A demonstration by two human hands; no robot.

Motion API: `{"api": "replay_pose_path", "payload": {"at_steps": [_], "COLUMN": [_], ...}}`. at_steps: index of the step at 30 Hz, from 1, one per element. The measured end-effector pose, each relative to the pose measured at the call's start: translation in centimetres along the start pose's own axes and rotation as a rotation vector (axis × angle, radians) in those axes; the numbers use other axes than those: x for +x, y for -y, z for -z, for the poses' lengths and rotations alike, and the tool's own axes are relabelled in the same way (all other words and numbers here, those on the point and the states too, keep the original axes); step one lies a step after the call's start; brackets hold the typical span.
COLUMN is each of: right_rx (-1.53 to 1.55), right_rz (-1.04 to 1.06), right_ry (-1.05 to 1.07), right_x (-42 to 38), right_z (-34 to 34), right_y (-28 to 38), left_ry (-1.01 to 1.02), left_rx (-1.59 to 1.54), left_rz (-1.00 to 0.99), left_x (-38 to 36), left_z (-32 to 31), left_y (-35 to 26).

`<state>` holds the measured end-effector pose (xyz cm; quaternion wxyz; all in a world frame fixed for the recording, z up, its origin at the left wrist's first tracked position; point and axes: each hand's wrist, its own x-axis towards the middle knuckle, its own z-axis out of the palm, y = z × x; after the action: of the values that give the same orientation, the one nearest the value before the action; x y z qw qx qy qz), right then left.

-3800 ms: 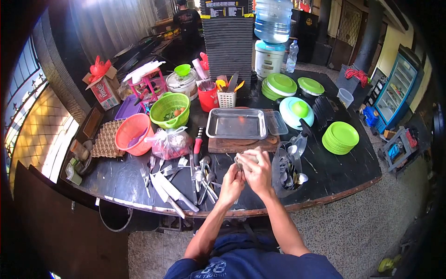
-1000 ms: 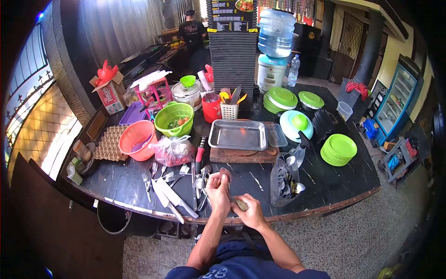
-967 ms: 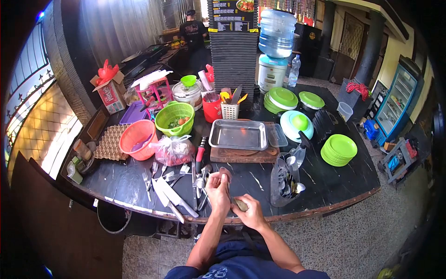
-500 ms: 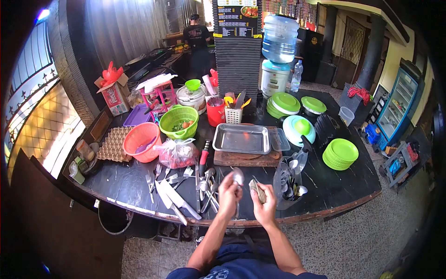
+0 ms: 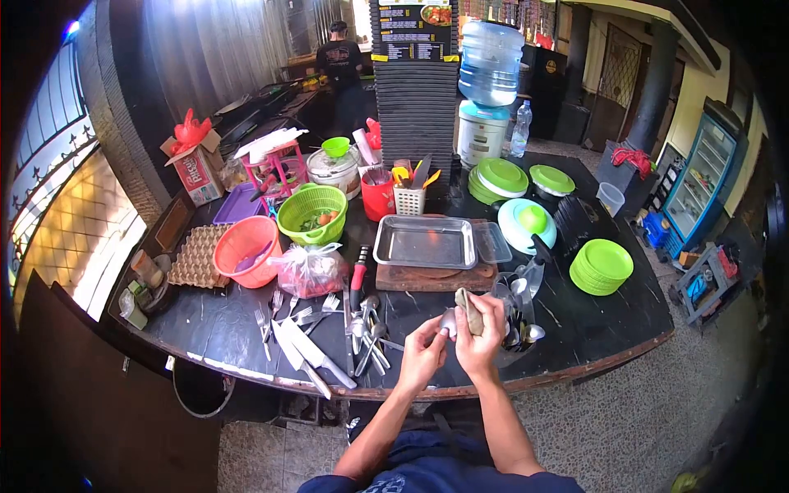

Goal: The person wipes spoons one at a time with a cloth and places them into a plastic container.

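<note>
My left hand is closed on a spoon, whose bowl points up and away from me. Pressed close beside it, my right hand grips a folded grey-beige cloth. The cloth is right by the spoon's bowl; whether they touch is hard to make out. Left of my hands lie a loose pile of spoons, several forks and two white-bladed knives. Behind my right hand, partly hidden by it, stands a clear holder with upright spoons.
A metal tray rests on a wooden board. Around it are a green basket, a red-orange basket, an egg tray and stacked green plates. Another person stands at the back.
My hands have come together. The left hand moved right and lowered the spoon, while the right hand brought the cloth up beside the spoon's bowl. The camera view shifted slightly.
</note>
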<state>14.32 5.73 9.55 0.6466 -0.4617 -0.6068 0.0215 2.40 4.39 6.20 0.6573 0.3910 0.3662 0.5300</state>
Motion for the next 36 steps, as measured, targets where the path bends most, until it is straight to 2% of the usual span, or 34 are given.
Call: {"api": "replay_pose_path", "payload": {"at_steps": [5, 12, 19, 27, 29, 30, 32, 34, 36], "right_rx": [-0.111, -0.145, -0.173, -0.207, -0.169, -0.129, -0.068, -0.022, -0.036], "right_rz": [0.061, 0.183, 0.230, 0.178, 0.159, 0.144, 0.103, 0.017, -0.041], "right_ry": [0.240, 0.345, 0.321, 0.318, 0.352, 0.386, 0.424, 0.380, 0.155], "right_x": [-0.4, -0.6, -1.2, -2.2, -2.6, -3.0, -3.8, -4.5, -4.1], "right_z": [-0.3, -0.4, 0.1, -0.1, -0.2, -0.3, -0.5, -0.6, -1.0], "right_y": [0.4, 0.0, -0.6, -0.8, -1.0, -1.2, -1.4, -1.5, -1.6], "left_ry": [-0.066, -0.102, -0.084, -0.080, -0.113, -0.284, -0.334, -0.280, -0.166], "left_rx": [0.093, 0.017, -0.059, -0.118, -0.126, -0.146, -0.093, -0.128, -0.139], "left_rz": [-0.085, -0.059, -0.038, 0.007, -0.036, -0.084, -0.063, -0.081, -0.042], "left_x": [0.3, 0.4, 0.4, 0.5, 0.9, 1.3, 1.9, 2.2, 1.8], "left_z": [-0.4, 0.4, 0.3, 1.0, 1.7, 1.4, 2.8, 3.6, 3.6], "left_y": [-0.6, -1.0, -0.6, -0.5, 0.5, 0.8, 0.3, 0.3, 0.0]}}
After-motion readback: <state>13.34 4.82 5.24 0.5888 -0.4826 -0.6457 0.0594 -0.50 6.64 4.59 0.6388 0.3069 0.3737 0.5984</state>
